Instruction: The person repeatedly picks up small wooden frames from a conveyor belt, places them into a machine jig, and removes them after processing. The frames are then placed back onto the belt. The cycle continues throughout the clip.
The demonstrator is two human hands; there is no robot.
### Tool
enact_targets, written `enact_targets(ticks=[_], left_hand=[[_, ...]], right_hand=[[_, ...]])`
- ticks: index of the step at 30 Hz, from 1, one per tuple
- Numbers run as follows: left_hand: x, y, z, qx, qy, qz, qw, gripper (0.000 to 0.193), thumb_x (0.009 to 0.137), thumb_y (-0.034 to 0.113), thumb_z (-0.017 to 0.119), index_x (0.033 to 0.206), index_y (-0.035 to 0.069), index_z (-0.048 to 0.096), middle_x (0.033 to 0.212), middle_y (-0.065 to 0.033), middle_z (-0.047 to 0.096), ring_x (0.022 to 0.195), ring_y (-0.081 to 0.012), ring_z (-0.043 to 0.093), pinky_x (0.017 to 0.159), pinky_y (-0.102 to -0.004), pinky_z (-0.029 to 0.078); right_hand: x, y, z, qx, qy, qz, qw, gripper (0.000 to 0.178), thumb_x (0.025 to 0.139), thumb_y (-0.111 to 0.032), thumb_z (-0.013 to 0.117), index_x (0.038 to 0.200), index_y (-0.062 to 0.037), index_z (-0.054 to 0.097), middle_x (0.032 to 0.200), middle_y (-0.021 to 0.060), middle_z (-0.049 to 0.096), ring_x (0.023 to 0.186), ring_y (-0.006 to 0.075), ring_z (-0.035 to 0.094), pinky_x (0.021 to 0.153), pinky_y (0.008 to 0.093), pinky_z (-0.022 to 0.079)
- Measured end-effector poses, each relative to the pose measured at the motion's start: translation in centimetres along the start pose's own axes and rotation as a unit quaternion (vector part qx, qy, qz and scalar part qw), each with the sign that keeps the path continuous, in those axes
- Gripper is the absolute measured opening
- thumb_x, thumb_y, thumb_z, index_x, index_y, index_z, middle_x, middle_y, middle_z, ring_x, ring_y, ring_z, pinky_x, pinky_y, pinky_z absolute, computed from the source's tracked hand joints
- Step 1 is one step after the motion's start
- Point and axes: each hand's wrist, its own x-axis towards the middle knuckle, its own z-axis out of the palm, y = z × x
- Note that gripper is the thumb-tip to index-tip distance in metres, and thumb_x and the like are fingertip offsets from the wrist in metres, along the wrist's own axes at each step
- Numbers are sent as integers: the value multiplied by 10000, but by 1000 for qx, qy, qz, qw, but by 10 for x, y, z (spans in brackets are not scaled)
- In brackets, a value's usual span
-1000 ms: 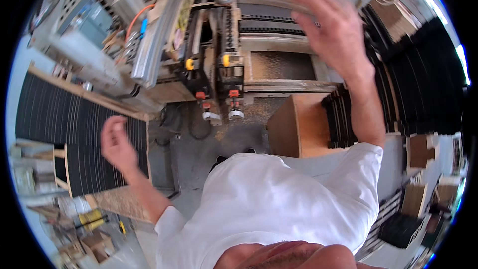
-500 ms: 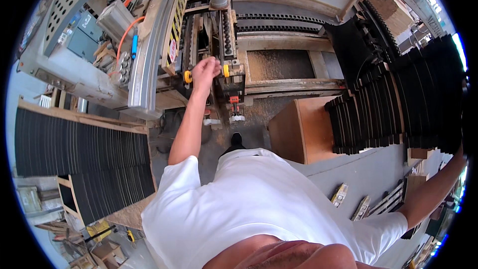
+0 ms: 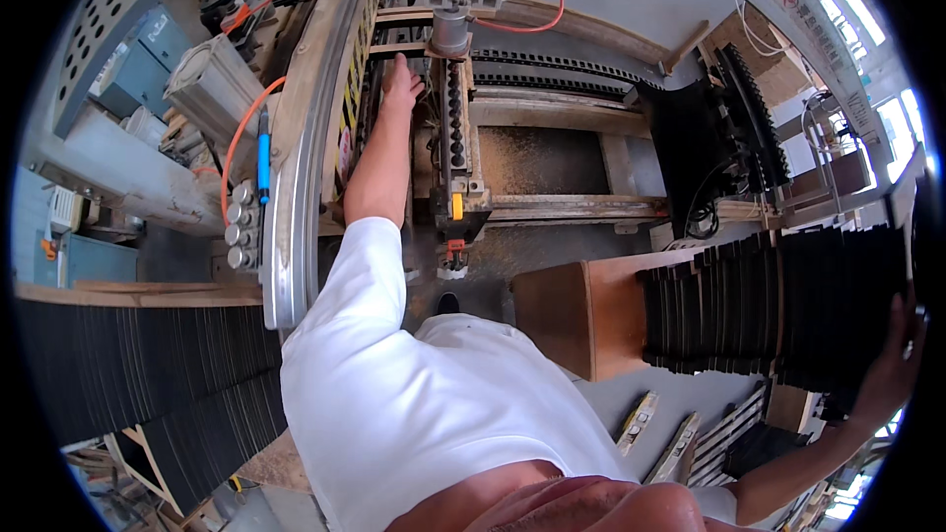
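My left hand [image 3: 400, 86] reaches over the machine bed, fingers stretched and apart, with nothing seen in it. It is beside a row of black round pieces along a rail [image 3: 454, 116], short of the grey cylinder [image 3: 450, 32]. At the far right rim my right hand [image 3: 898, 340] is raised beside a stack of black boards [image 3: 833, 300]. A thin dark panel [image 3: 915, 222] rises from its fingers, seen nearly edge-on. The hand appears to grip its lower edge, though the rim cuts off part of it.
More black boards [image 3: 138, 365] are stacked at left. A brown wooden box [image 3: 552, 320] stands beside the right stack. A metal beam [image 3: 296, 236] runs along my left, with a blue pen-like tool [image 3: 263, 158] on it. Sawdust lies within the machine frame [image 3: 572, 207].
My left hand has moved farther over the machine bed, away from the yellow knobs, and its curled fingers have straightened. My right hand and the dark panel show more fully at the right rim.
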Motion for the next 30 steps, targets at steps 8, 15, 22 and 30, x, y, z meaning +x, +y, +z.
enact_targets(ticks=[8, 15, 22, 30], left_hand=[[77, 11, 8, -122, 80, 32, 989, 614, 898, 356, 628, 1294, -32, 364, 1155, -189, 515, 1007, -326, 572, 859, -474, 546], [1, -24, 0, -185, 71, 43, 979, 555, 894, 242, 643, 1292, -37, 374, 1171, -190, 511, 1054, -333, 547, 795, -424, 583], [-162, -62, -46, -202, -32, 23, 979, 358, 944, 190, 558, 1222, -19, 475, 1275, -153, 490, 1183, -303, 488, 988, -427, 456], [-240, -63, -80, -213, -205, 61, 953, 310, 873, 23, 524, 1182, 22, 553, 1132, -108, 606, 1041, -242, 590, 933, -387, 468]], right_hand=[[11, -195, 5, 252, -7, -144, 957, 264, 730, 48, 694, 980, -36, 681, 1022, 114, 680, 988, 257, 625, 840, 379, 480], [2, -288, 103, 478, -73, -179, 857, 276, 660, 43, 704, 916, -55, 675, 976, 75, 669, 906, 268, 607, 806, 372, 467], [-5, -431, 211, 624, -68, -237, 741, 197, 724, -58, 684, 917, -98, 686, 961, 52, 682, 893, 265, 599, 817, 386, 451], [-27, -566, 232, 682, -94, -363, 627, 256, 732, -94, 687, 988, -105, 682, 978, 52, 683, 934, 269, 596, 806, 408, 453]])
